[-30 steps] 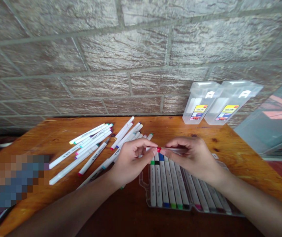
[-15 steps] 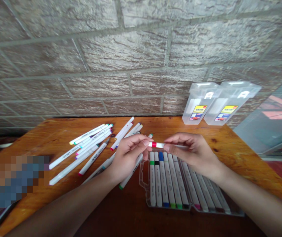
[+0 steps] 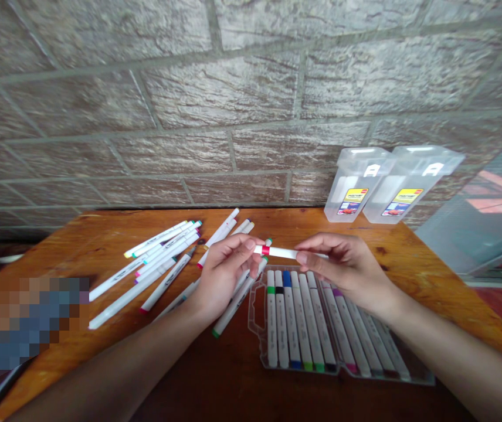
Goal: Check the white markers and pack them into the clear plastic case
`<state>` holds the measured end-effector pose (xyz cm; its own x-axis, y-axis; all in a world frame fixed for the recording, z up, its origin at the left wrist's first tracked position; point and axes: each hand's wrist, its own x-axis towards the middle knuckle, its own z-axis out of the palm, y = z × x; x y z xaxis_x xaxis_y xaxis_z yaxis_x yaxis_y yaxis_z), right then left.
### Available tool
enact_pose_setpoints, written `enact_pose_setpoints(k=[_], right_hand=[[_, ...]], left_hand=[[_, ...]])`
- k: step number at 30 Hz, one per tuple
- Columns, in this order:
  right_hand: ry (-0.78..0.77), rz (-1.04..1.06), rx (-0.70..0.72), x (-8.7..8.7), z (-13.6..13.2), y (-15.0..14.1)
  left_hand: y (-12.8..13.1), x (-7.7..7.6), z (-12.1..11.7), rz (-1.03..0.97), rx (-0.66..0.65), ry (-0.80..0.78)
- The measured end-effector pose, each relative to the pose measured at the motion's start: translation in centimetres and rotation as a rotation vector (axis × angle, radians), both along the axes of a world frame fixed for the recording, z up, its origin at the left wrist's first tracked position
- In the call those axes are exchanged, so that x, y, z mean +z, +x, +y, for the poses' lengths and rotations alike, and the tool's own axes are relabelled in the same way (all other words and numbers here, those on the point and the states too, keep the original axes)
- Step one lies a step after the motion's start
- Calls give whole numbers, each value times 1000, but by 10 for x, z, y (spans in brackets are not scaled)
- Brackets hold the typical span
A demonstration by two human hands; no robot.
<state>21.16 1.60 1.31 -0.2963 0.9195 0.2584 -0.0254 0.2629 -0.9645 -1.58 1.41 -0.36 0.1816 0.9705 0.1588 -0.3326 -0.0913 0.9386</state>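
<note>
Loose white markers (image 3: 145, 275) fan out on the table (image 3: 304, 223), left of the clear plastic tray (image 3: 254, 310). Just above the tray, the left hand (image 3: 227, 272) has its fingertips at the red-banded end of a white marker (image 3: 280, 252), and the right hand (image 3: 350, 266) pinches the far end: hands apart, sharing it! In the tray, a tidy row of markers (image 3: 304, 319); behind it to the right, two clear plastic cases (image 3: 355, 184) stand upright.

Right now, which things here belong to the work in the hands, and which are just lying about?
In the work: left hand; right hand; red-banded white marker held between them; markers in the clear plastic tray; loose white markers.
Lying about: two clear plastic cases by the brick wall.
</note>
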Motion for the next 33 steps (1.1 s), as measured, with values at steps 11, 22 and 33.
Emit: enact_pose_setpoints(k=[11, 22, 33], right_hand=[[-67, 33, -3, -2, -2, 6], [-134, 159, 22, -1, -1, 6], [-153, 232, 81, 2, -3, 7]], left_hand=[[2, 4, 2, -88, 68, -61], [3, 7, 3, -140, 83, -102], [3, 9, 2, -158, 81, -128]])
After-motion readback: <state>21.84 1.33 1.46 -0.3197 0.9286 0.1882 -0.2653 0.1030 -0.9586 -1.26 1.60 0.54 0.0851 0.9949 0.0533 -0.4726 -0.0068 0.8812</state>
